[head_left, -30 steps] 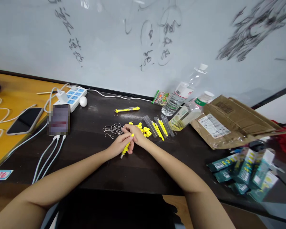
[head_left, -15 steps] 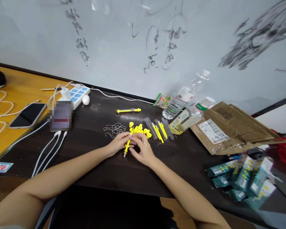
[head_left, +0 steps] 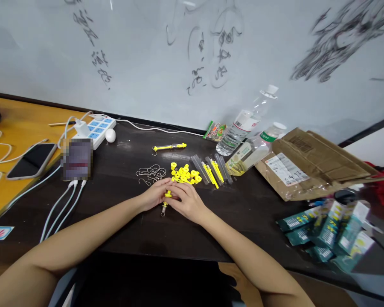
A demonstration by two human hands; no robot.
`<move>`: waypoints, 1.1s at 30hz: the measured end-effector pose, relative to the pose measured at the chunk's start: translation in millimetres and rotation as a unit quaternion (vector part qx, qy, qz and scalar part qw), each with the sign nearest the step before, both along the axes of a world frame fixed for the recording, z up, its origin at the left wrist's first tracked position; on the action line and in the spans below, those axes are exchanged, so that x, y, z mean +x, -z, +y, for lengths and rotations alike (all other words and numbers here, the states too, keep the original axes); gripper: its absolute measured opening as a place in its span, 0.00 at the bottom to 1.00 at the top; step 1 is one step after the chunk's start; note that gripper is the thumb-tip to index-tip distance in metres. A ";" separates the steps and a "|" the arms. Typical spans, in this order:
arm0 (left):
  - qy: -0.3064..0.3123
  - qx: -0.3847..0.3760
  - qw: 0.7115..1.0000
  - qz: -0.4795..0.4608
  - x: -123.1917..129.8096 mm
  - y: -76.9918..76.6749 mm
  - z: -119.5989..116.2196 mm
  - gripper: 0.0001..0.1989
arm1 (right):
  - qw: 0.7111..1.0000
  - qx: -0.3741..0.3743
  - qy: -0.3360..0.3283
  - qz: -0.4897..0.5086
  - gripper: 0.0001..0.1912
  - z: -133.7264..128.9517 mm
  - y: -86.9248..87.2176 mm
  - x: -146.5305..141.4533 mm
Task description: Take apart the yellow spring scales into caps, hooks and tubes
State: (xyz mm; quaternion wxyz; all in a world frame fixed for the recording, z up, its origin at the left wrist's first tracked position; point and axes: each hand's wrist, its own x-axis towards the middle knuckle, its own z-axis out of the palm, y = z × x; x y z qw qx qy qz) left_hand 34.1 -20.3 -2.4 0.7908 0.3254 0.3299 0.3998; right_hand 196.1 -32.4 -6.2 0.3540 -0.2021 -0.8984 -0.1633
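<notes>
Above the front part of the dark table, my left hand (head_left: 155, 194) and my right hand (head_left: 187, 200) meet, both with fingers closed on a yellow spring scale part (head_left: 168, 195). Its lower end, with a metal spring or loop, sticks out below the fingers; the upper end is mostly covered. Just beyond the hands lies a pile of yellow caps (head_left: 185, 175). Left of it is a tangle of metal hooks (head_left: 152, 172). Clear plastic tubes (head_left: 200, 169) and yellow rods (head_left: 216, 170) lie to the right. Farther back rests a spring scale with a hook (head_left: 169, 147).
On the right stand two bottles (head_left: 240, 132) (head_left: 254, 149), a cardboard parcel (head_left: 307, 164) and several green boxes (head_left: 326, 230). A small snack packet (head_left: 215, 131) leans near the whiteboard. To the left are a power strip (head_left: 99, 130), a phone (head_left: 32, 161) and white cables (head_left: 62, 209).
My hands have turned the yellow part slightly and my right fingers now cover more of it. The whole view has shifted a little.
</notes>
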 end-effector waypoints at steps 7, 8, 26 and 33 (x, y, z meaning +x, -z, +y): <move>0.043 0.022 0.998 0.044 0.9 3.8 0.0 0.14 | 0.990 -0.121 -0.052 0.053 0.09 -0.6 -4.5 5.0; 0.060 0.031 0.995 0.069 1.4 4.4 -0.6 0.16 | 0.983 -0.155 -0.057 0.078 0.09 -0.8 -4.4 5.9; -0.060 0.295 0.928 0.218 -2.9 0.7 1.6 0.15 | 0.547 -0.741 -0.124 0.369 0.15 4.0 3.0 -0.4; -0.104 0.163 0.969 0.152 -4.2 -5.5 7.5 0.21 | 0.524 -0.753 -0.146 0.371 0.16 3.5 1.5 0.6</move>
